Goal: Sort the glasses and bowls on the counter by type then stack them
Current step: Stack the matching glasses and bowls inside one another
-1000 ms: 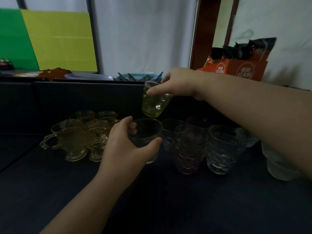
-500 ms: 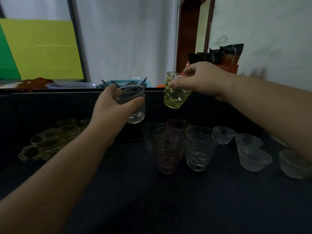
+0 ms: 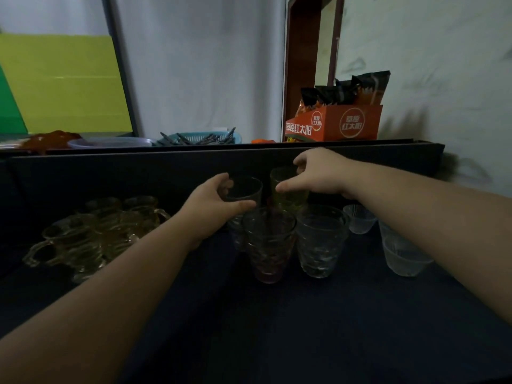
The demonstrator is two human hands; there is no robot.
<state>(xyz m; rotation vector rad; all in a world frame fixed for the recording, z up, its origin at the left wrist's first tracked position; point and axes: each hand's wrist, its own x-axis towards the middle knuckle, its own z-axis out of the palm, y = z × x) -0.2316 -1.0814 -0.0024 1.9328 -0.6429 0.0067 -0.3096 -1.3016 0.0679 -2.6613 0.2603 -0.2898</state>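
The left hand (image 3: 214,203) holds a clear smoky glass (image 3: 245,189) from the side, thumb in front and fingers curled behind the rim. The right hand (image 3: 318,173) pinches a yellow-green glass (image 3: 288,195) at its rim from above. Both glasses are upright, just beside each other, at the back of the group on the dark table (image 3: 304,328); I cannot tell whether they touch the glasses below. In front stand a pinkish patterned glass (image 3: 270,245) and a clear patterned glass (image 3: 320,241), side by side. Small frosted bowls (image 3: 404,257) are at the right, amber handled cups (image 3: 91,234) at the left.
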